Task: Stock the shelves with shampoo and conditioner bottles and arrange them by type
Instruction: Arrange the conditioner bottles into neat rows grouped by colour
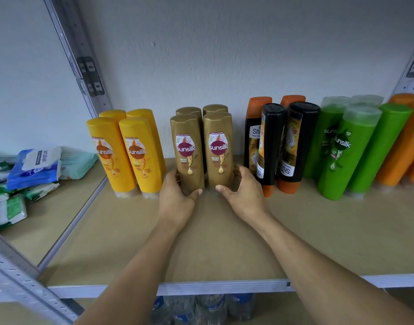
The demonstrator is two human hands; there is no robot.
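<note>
Single head camera, wide-angle, looking forward and down onto the shelf (131, 242), close in, just behind left hand (178, 195) and right hand (244, 194).

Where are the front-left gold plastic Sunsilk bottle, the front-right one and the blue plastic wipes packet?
Front-left gold plastic Sunsilk bottle (186, 149): head view, maroon logo on label.
Front-right gold plastic Sunsilk bottle (218, 147): head view, maroon logo on label.
Blue plastic wipes packet (33, 173): head view, blue front face.

Smooth, glossy gold plastic bottles (202, 146) stand on a matt tan fibreboard shelf (201, 242) edged with a pale painted metal rail (220, 288); crinkled glossy plastic wipe packets (34, 167) lie at left.
</note>
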